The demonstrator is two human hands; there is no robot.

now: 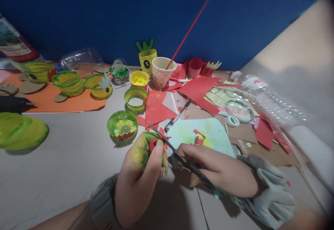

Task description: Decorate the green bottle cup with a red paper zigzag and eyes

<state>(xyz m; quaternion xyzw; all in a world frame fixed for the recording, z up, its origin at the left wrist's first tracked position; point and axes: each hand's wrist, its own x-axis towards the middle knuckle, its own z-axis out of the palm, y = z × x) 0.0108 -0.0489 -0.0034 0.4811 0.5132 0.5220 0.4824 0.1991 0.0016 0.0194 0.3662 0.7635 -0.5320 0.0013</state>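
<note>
My left hand (146,167), smeared with green and yellow paint, pinches a small red paper piece (153,144) between thumb and fingers. In my right hand (208,164) is a pair of black-handled scissors (194,170), seen nearly edge-on. Their long blades point up and left across the red paper; whether they are parted cannot be made out. Below and behind the hands lies a pale blue sheet (216,132) with yellow-green smudges and red scraps (199,138). A green and yellow painted cup bottom (122,125) with a red strip inside sits just beyond my left hand.
Painted rings (135,99) and cups (68,83) stand at the left and middle. Behind are a yellow paint cup (139,79), a green paint cup (119,73) and a paper cup (162,73) holding a red stick. Red paper, a pen (179,115), tape (240,111) and plastic bottles (271,94) crowd the right.
</note>
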